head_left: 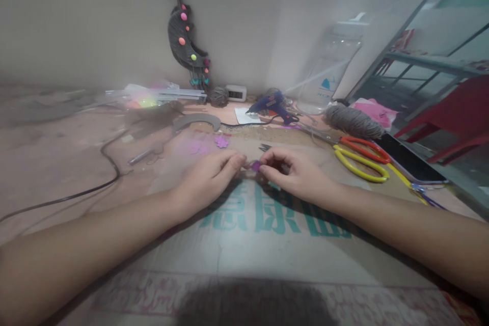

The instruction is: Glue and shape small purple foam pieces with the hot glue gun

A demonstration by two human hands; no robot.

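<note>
Between my two hands, above the cardboard, is a small purple piece (255, 166), blurred and partly covered by fingers. My right hand (292, 169) pinches it between thumb and forefinger. Close beside it, the fingertips of my left hand (223, 170) are pressed together; something thin seems to run from them to the purple piece, too blurred to name. A purple flower cutout (221, 141) lies just beyond my left hand, with paler purple cutouts (199, 148) to its left. Dark pointed tips (264, 147) of a tool stick out behind my right hand.
Printed cardboard (244, 260) covers the table under my arms. At right lie scissors (362, 160), a phone (410, 158) and grey yarn (353, 121). A blue glue gun (271, 103) and a plastic bottle (328, 71) are behind. A yarn-wrapped crescent (181, 38) leans on the wall; a black cord (95, 188) crosses left.
</note>
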